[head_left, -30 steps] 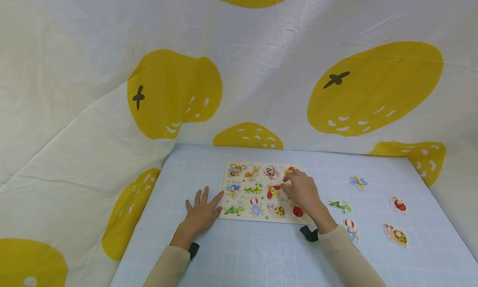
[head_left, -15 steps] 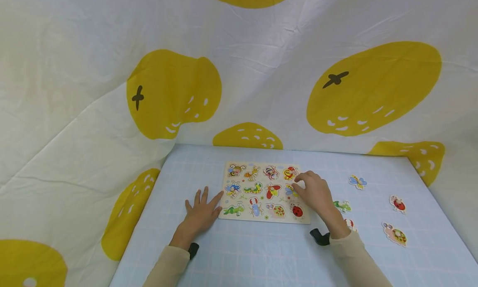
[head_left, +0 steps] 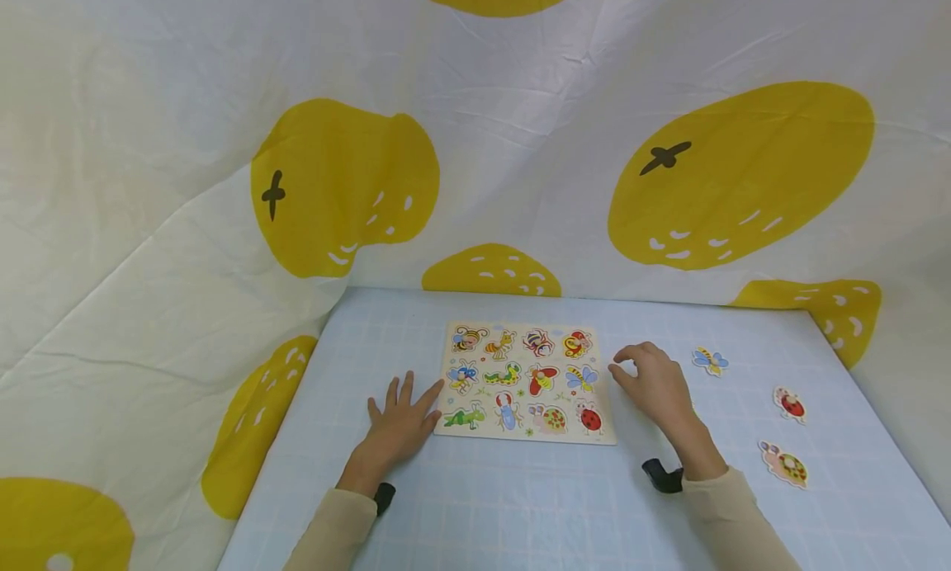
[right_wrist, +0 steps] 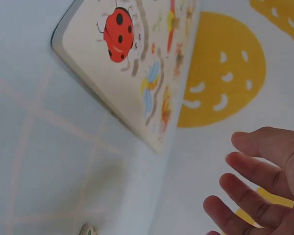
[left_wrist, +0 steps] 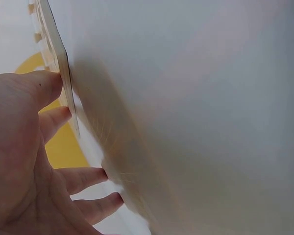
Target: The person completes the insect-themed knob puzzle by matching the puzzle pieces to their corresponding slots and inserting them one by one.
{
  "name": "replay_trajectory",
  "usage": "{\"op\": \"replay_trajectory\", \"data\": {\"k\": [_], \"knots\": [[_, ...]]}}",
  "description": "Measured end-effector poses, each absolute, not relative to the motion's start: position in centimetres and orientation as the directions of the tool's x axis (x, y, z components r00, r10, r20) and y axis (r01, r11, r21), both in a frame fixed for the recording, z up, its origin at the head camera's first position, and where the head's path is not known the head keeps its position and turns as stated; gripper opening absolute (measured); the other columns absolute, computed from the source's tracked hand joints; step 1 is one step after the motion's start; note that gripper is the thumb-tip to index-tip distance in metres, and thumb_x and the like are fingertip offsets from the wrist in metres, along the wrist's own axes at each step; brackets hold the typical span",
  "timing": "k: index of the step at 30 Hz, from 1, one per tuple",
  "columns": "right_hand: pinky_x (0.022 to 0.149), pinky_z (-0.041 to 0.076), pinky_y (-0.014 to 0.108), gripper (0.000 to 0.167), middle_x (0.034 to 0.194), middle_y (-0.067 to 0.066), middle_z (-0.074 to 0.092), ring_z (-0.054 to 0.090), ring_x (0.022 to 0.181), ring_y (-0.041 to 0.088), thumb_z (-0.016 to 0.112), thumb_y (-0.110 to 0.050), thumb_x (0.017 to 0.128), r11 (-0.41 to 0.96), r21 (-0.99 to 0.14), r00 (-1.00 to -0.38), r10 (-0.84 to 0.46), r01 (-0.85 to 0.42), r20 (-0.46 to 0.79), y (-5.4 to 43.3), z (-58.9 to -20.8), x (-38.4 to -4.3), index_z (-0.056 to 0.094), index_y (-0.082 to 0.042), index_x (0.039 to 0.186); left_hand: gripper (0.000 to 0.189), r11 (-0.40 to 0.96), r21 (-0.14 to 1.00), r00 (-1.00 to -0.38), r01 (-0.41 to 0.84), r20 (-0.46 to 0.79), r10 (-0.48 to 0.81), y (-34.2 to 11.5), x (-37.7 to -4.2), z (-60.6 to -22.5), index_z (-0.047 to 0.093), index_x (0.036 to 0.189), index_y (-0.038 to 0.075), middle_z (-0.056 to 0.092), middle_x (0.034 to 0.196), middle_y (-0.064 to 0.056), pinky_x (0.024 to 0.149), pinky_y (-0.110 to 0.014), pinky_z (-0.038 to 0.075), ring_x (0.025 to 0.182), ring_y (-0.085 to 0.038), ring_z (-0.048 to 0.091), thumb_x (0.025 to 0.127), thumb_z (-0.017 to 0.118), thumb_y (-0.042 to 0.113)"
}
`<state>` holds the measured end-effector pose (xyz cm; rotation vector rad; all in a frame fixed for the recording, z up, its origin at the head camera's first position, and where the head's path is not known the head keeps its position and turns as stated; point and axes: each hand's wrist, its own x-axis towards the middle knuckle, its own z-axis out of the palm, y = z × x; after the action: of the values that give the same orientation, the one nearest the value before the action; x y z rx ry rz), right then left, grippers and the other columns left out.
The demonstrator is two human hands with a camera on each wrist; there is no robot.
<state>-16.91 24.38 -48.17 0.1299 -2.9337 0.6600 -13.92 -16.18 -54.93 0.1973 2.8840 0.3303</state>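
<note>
A pale puzzle board [head_left: 600, 399] printed with colourful insects lies flat on the table. My left hand [head_left: 397, 432] rests beside its left edge with fingers spread. In the left wrist view, the thumb [left_wrist: 46, 88] and a neighbouring finger touch the board's edge [left_wrist: 64, 63]. To the right of the board hovers my right hand [head_left: 657, 389], apart from it and holding nothing; the fingers [right_wrist: 250, 169] look loosely bent in the right wrist view. Loose insect pieces lie further right: a blue-winged bee piece [head_left: 711, 361], a ladybug piece [head_left: 791, 405] and a snail piece [head_left: 783, 464].
The table has a light blue checked cover [head_left: 520, 513]. A white curtain [head_left: 520, 191] with yellow fruit prints stands behind and at the left. Black straps with mounts show at both wrists. A bit of another piece [right_wrist: 88, 230] shows at the right wrist view's lower edge.
My right hand has drawn back rightward from above the board, uncovering its right-hand pictures. It now hides the loose grasshopper and stag beetle pieces seen earlier. The left hand stays put.
</note>
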Motion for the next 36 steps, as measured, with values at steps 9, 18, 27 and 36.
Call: {"op": "replay_trajectory", "data": {"k": [9, 18, 27, 36], "knots": [[0.075, 0.052, 0.054, 0.024, 0.112, 0.026, 0.063, 0.061, 0.093, 0.04, 0.072, -0.019, 0.092, 0.884, -0.464, -0.99, 0.024, -0.045, 0.142, 27.2, -48.3, -16.5, 0.072, 0.001, 0.106, 0.055, 0.962, 0.246, -0.965, 0.117, -0.2, 0.168, -16.1, -13.6, -54.5, 0.037, 0.156, 0.031, 0.017, 0.162, -0.025, 0.103, -0.081, 0.01, 0.147, -0.051, 0.009, 0.104, 0.051, 0.043], [0.071, 0.051, 0.054, 0.026, 0.11, 0.029, 0.062, 0.06, 0.091, 0.041, 0.07, -0.019, 0.094, 0.883, -0.469, -0.986, 0.065, -0.015, 0.153, 29.9, -49.1, -16.7, 0.072, 0.003, 0.107, 0.055, 0.963, 0.247, -0.966, 0.107, -0.205, 0.16, -16.1, -13.7, -54.5, 0.038, 0.156, 0.03, 0.017, 0.162, -0.024, 0.104, -0.081, 0.01, 0.147, -0.05, 0.01, 0.104, 0.051, 0.043], [0.078, 0.05, 0.057, 0.03, 0.11, 0.03, 0.059, 0.057, 0.093, 0.042, 0.066, -0.02, 0.096, 0.887, -0.454, -0.984, 0.147, 0.085, 0.103, 32.8, -49.9, -17.7, 0.068, 0.005, 0.111, 0.056, 0.96, 0.259, -0.965, 0.108, -0.205, 0.164, -16.1, -13.7, -54.5, 0.038, 0.156, 0.03, 0.017, 0.163, -0.024, 0.104, -0.081, 0.008, 0.147, -0.05, 0.009, 0.103, 0.051, 0.043], [0.082, 0.046, 0.062, 0.031, 0.109, 0.032, 0.058, 0.054, 0.098, 0.047, 0.065, -0.02, 0.097, 0.871, -0.469, -0.98, 0.191, 0.147, 0.048, 35.9, -50.7, -18.9, 0.066, 0.007, 0.111, 0.055, 0.959, 0.262, -0.964, 0.107, -0.209, 0.165, -16.0, -13.5, -54.1, 0.038, 0.156, 0.03, 0.017, 0.162, -0.025, 0.104, -0.081, 0.009, 0.147, -0.051, 0.009, 0.104, 0.051, 0.042]]}}
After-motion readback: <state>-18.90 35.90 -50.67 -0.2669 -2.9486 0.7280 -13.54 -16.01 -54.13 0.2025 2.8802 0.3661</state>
